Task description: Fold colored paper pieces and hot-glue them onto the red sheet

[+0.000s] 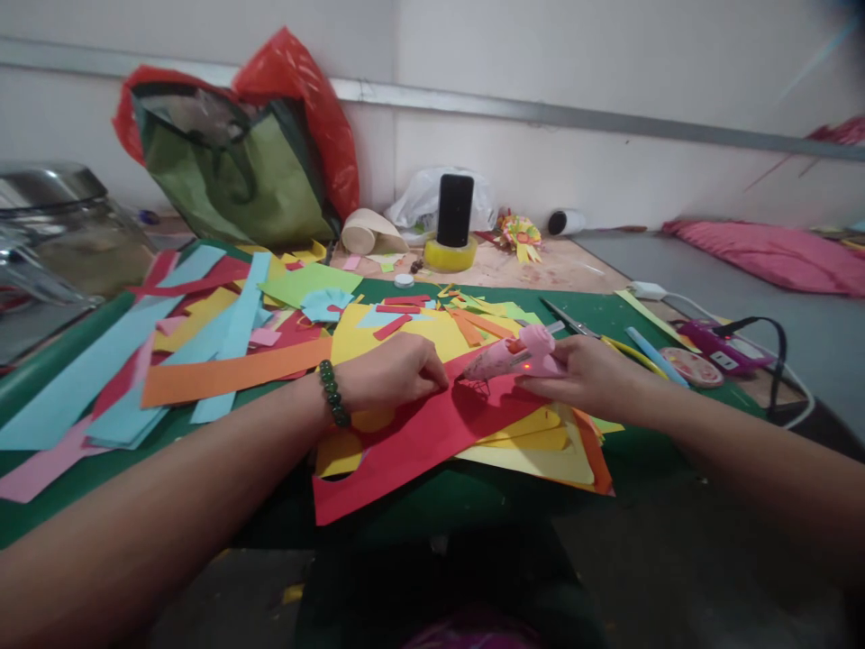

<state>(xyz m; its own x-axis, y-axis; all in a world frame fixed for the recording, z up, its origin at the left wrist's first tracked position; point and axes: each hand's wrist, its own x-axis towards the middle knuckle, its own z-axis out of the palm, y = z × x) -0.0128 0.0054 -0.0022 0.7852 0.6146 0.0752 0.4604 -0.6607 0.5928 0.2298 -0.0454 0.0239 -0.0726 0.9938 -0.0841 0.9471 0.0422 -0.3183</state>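
In my right hand (591,379) is a pink hot glue gun (504,359) with a small orange-red light glowing on its side. Its nozzle points left and sits close to the fingertips of my left hand (398,371). Those fingers are pinched together at the upper edge of a red paper sheet (432,439); what lies between them is hidden. The red sheet rests slanted over yellow paper (527,440) and other coloured sheets. An orange paper strip (236,371) runs out to the left of my left wrist.
Blue strips (87,361) lie left on the green mat (520,293). Scissors (574,326) and a purple power strip (726,344) are at right. Behind stand a phone (455,209), yellow tape roll (450,256) and green bag (236,180); a glass jar (74,239) is at left.
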